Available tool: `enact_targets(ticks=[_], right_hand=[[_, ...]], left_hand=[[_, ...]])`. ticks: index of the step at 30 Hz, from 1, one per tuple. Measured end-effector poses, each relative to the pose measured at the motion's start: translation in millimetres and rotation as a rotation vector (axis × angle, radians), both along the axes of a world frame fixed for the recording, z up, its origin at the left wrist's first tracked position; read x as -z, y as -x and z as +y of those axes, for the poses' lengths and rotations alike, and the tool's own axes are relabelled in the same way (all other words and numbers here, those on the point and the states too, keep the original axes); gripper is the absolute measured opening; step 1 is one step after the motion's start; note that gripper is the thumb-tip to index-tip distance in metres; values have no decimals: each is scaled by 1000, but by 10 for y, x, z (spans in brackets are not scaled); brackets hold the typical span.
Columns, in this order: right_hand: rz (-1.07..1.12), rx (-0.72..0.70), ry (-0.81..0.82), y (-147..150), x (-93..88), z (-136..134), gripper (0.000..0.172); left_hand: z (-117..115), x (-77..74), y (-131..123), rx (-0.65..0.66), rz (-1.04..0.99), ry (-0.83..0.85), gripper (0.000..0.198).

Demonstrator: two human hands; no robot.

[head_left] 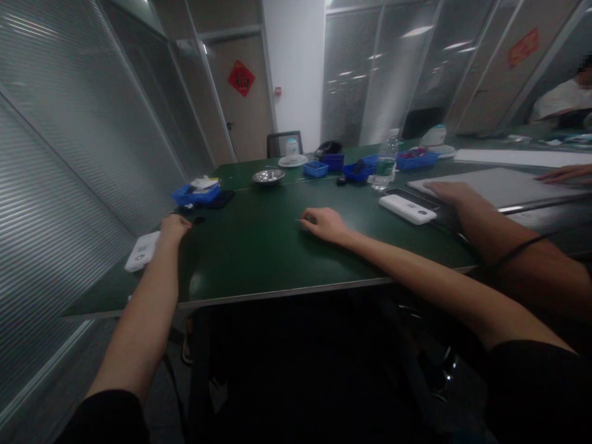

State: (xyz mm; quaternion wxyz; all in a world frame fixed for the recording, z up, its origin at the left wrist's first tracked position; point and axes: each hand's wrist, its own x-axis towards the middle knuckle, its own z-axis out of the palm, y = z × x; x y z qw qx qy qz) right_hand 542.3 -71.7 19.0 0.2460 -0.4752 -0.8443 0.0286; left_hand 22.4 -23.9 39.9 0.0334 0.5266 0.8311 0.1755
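My left hand is over the left part of the green table, its fingers pressed together; whatever it may hold is too small to make out. A small dark round object lies just right of it. Near the table's middle rests my right hand, thumb and forefinger pinched on a thin, pale thing that points left and is too small to name. Beside my left forearm lies a white device. A metal bowl stands farther back, between the hands.
A blue tray with papers is at the left. Farther back are a blue box and a water bottle. Another white device lies at the right, near a co-worker's hand on a pale board.
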Motion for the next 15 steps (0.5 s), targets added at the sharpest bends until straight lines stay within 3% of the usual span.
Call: enact_targets(ticks=[3, 9, 15], right_hand=[[2, -2, 4, -1, -1, 1, 29], [9, -11, 3, -2, -20, -29, 29], [-13, -14, 3, -3, -11, -12, 29]], left_hand=[[29, 36, 38, -9, 7, -9, 2], [107, 177, 137, 20, 148, -64, 26], [120, 271, 150, 20, 171, -59, 29]])
